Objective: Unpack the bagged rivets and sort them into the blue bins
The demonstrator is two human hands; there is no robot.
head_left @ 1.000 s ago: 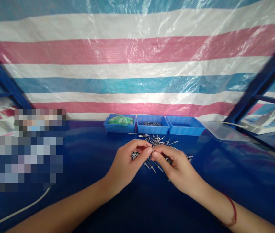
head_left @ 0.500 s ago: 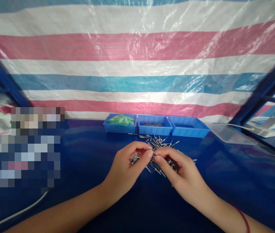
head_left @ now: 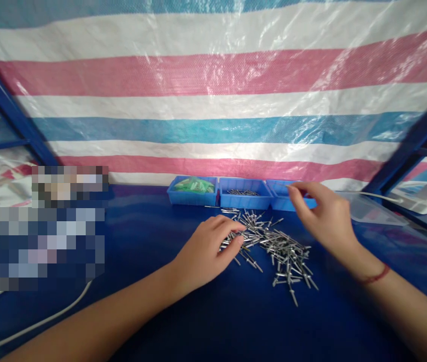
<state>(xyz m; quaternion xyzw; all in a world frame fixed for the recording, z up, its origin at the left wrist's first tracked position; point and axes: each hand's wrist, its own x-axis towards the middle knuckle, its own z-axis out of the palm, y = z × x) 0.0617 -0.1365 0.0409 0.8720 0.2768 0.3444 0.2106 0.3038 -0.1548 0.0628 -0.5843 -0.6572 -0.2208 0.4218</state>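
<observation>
A loose pile of silver blind rivets (head_left: 286, 250) lies on the dark blue table. My left hand (head_left: 209, 246) hovers at the pile's left side, its thumb and forefinger apart just over some rivets; no held thing shows between them. My right hand (head_left: 326, 213) is raised over the right-hand blue bin (head_left: 292, 205), thumb and forefinger pinched together. Whatever is in that pinch is too small to make out. The bin's inside is partly hidden behind the hand. In the middle blue bin (head_left: 245, 202) lie several rivets.
The left blue bin (head_left: 192, 199) holds a green plastic packet (head_left: 194, 184). A clear plastic sheet or lid (head_left: 377, 210) lies right of the bins. White cables (head_left: 47, 329) run along the left side. Striped sheeting (head_left: 213, 105) hangs behind, between blue frame posts (head_left: 417, 133).
My hands have parted. The right one moved up and right from the pinch over the pile to the right bin; the left stayed near the pile and its fingertips separated. More rivets show.
</observation>
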